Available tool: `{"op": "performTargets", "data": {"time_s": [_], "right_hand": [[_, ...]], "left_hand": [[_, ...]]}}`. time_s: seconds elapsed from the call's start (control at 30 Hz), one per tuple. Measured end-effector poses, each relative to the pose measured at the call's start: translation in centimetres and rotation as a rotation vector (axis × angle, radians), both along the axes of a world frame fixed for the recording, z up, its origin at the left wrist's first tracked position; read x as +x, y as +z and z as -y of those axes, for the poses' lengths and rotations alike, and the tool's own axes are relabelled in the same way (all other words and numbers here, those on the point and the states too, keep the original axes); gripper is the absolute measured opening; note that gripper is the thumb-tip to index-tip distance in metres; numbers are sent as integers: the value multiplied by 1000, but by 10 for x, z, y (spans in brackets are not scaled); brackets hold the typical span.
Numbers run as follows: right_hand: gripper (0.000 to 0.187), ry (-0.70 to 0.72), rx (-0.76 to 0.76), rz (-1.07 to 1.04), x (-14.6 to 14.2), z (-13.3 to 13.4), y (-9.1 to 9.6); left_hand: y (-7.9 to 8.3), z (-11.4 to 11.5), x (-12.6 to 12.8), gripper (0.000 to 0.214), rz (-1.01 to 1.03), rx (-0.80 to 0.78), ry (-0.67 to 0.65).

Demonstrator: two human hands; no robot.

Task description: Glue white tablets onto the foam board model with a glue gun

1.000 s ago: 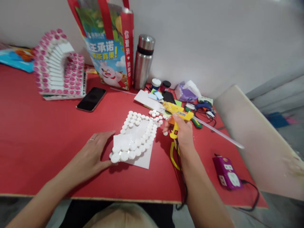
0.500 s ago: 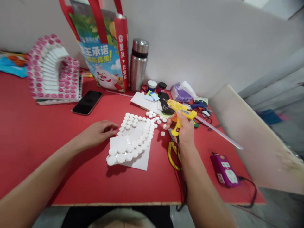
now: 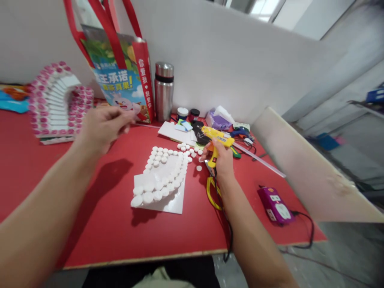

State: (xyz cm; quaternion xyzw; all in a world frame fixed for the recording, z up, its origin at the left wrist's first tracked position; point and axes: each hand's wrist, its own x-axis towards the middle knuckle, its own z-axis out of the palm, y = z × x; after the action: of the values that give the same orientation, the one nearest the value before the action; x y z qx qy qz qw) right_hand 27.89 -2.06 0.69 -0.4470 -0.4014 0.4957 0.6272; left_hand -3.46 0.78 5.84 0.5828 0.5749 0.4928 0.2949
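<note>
A yellow hot glue gun (image 3: 216, 137) is gripped in my right hand (image 3: 224, 157), its nozzle pointing left and its black cord hanging toward the table edge. My left hand (image 3: 106, 125) is raised over the table in front of the shopping bag, thumb and fingers pinched together. Whatever it may hold is too small to make out. Between my arms lies a white card structure (image 3: 163, 170), edged with rows of round white discs along its curved strips. Several loose white discs (image 3: 192, 151) are scattered between it and the glue gun.
Behind stand a shopping bag (image 3: 120, 80), a steel flask (image 3: 164, 92), small jars (image 3: 182, 113) and a purple tissue pack (image 3: 218, 120). A pink-and-white disc model (image 3: 57, 108) sits at left. Yellow-handled scissors (image 3: 211, 196) and a purple power adapter (image 3: 276, 206) lie at right.
My left hand has lifted from beside the white structure, up and left toward the bag, its fingers now pinched. The right hand keeps the glue gun. The view has shifted slightly.
</note>
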Motion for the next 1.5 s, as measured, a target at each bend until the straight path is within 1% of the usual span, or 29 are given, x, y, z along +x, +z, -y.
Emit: {"op": "performTargets", "data": {"time_s": [0.03, 0.07, 0.1, 0.13, 0.2, 0.23, 0.27, 0.33, 0.4, 0.5, 0.73, 0.87, 1.1, 1.3, 1.4, 1.5], "right_hand": [[32, 7, 8, -4, 0, 0, -2], [32, 12, 13, -6, -1, 0, -3], [33, 14, 17, -4, -1, 0, -4], [33, 14, 15, 0, -1, 0, -4], [34, 5, 5, 8, -1, 1, -2], [34, -1, 1, 10, -1, 1, 0], [35, -3, -1, 14, 0, 1, 1], [35, 1, 4, 23, 0, 1, 3], [35, 3, 11, 32, 1, 0, 3], [35, 2, 14, 49, 1, 0, 1], [35, 15, 7, 60, -2, 3, 1], [36, 9, -21, 63, -5, 3, 0], [36, 7, -43, 54, -6, 2, -5], [36, 3, -49, 59, -6, 1, -5], [37, 8, -46, 58, -6, 1, -6], [37, 11, -42, 66, -6, 1, -6]], "left_hand": [[2, -12, 10, 30, -15, 36, -66], [1, -23, 22, 25, -67, 20, -195], [-3, -35, 34, 20, -161, -11, -327], [-8, -45, 47, 16, -210, -20, -397], [-24, -61, 69, 11, -305, -15, -490], [-32, -68, 78, 12, -469, 13, -587], [-40, -73, 85, 13, -522, 21, -621], [-54, -80, 94, 15, -581, 24, -649], [-63, -84, 97, 18, -610, 21, -669], [-71, -87, 99, 21, -634, 23, -694], [-86, -86, 103, 17, -599, 59, -707], [-90, -87, 105, 15, -562, 82, -714], [-90, -85, 107, 13, -494, 107, -717], [-88, -81, 101, 11, -386, 101, -666], [-82, -81, 94, 11, -285, 113, -604], [-69, -80, 83, 18, -159, 152, -512]]}}
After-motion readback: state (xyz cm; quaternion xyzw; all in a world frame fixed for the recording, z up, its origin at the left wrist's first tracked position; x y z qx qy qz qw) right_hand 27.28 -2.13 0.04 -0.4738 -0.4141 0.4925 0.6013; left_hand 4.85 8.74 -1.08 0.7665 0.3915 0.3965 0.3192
